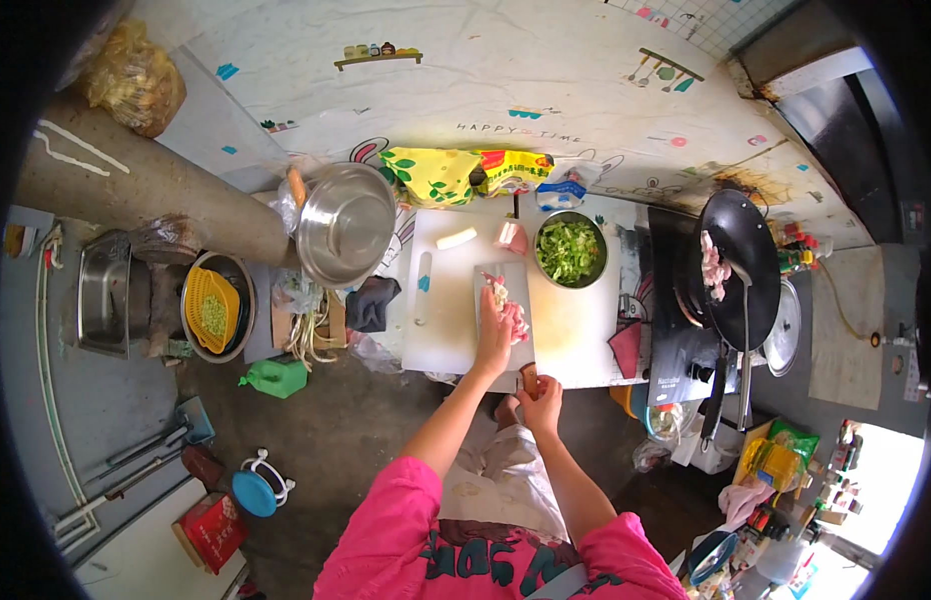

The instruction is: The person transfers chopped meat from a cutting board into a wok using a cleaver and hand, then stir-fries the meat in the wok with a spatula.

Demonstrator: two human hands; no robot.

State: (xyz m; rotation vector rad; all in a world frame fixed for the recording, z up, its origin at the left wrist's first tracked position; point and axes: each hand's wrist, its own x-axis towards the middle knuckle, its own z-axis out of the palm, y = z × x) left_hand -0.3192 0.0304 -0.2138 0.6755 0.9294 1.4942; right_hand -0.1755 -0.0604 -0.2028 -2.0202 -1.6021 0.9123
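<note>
A cleaver with a broad metal blade (519, 280) lies flat over the white cutting board (441, 330). My right hand (542, 405) is closed around its wooden handle (529, 374) at the counter's front edge. Pink and white sliced meat (501, 294) rests on the blade. My left hand (494, 338) is cupped over this meat, with pieces between thumb and fingers; part of the meat is hidden beneath it. Farther back on the board are a white piece of food (457, 238) and a block of raw meat (511, 237).
A metal bowl of chopped greens (571, 250) stands at the board's back right. On the stove to the right, a black wok (731, 300) holds meat slices and a metal spatula (746, 330). A large steel pot (347, 225) is at left, near yellow packages (436, 178) by the wall.
</note>
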